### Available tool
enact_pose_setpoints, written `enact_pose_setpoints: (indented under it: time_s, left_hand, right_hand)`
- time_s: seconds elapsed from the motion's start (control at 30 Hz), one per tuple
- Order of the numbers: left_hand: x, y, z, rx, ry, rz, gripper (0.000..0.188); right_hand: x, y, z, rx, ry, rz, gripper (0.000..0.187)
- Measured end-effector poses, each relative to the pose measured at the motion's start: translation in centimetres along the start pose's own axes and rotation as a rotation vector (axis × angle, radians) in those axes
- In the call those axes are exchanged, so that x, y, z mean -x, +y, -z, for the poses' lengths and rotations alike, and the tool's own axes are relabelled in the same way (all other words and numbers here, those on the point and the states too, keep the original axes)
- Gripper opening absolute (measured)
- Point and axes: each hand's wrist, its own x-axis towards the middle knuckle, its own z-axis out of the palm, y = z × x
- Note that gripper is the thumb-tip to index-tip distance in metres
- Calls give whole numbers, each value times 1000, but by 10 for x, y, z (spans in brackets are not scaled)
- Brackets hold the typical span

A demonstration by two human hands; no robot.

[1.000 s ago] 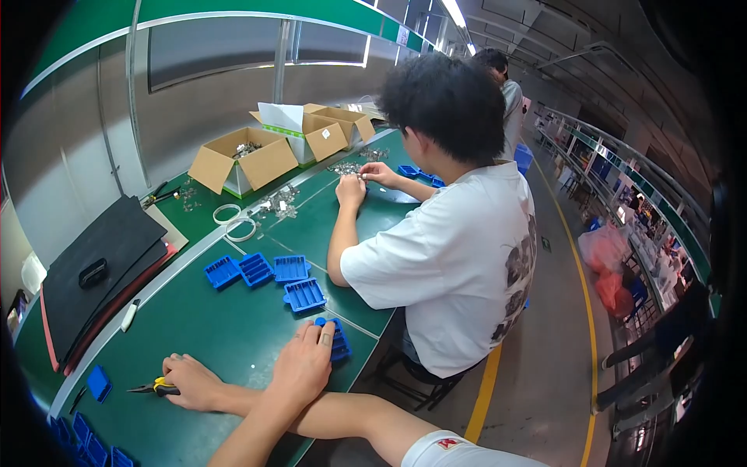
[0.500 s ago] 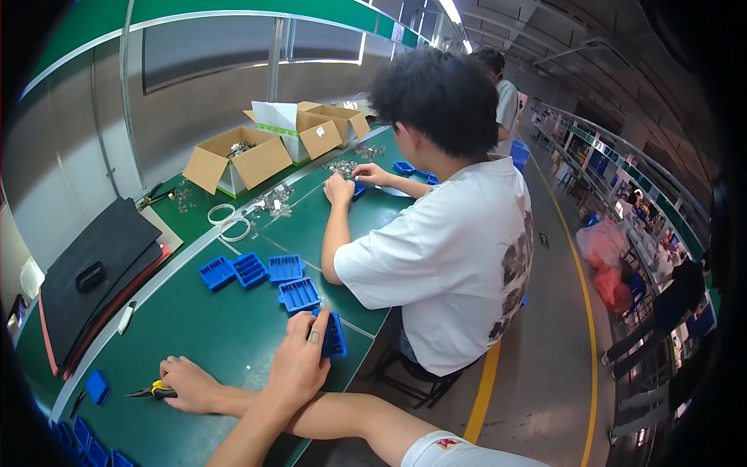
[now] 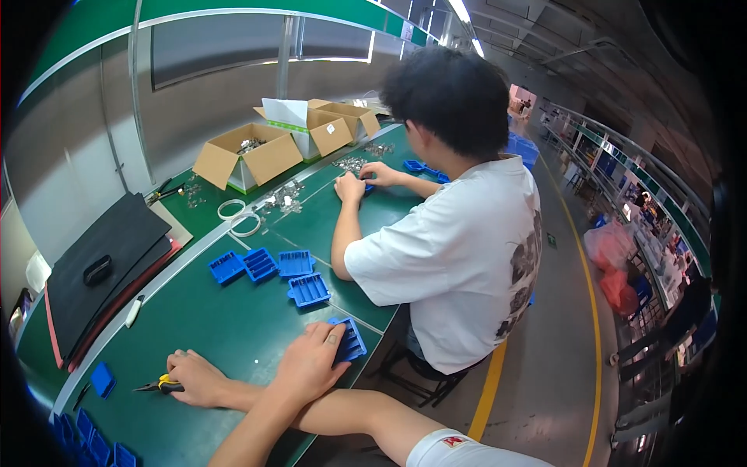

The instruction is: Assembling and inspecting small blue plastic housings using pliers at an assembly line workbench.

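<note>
My forearms are crossed, the left one over the right. My left hand (image 3: 311, 359), with a ring on one finger, grips the edge of a blue slotted plastic case (image 3: 354, 341) near the table's right edge. Part of that case is hidden by the fingers. To the left, my right hand (image 3: 198, 379) is closed round the yellow-and-black handles of needle-nose pliers (image 3: 165, 383), their jaws pointing left. Beyond my left hand, several similar blue cases (image 3: 309, 290) sit on the green table (image 3: 210, 319).
More blue pieces (image 3: 102, 380) lie at the near left. Black sheets (image 3: 101, 272), a white-handled tool (image 3: 134, 311) and white rings (image 3: 246, 225) line the left side. Open cardboard boxes (image 3: 268, 162) and small metal parts (image 3: 286, 198) are farther back. A co-worker (image 3: 459, 233) sits at right.
The blue case in my left hand has tipped to show more of its slotted face, and my fingers have shifted along its edge. The whole view has moved slightly. My right hand keeps the pliers.
</note>
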Motion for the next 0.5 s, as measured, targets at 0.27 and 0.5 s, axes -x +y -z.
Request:
enact_pose_setpoints:
  time_s: [0.27, 0.5]
  left_hand:
    - [0, -3, 1, -33, 10, 10, 56]
    - [3, -3, 1, 43, 0, 57, 60]
  right_hand:
    - [-3, -3, 0, 25, 6, 10, 11]
    - [-4, -3, -5, -54, 128, -38, 17]
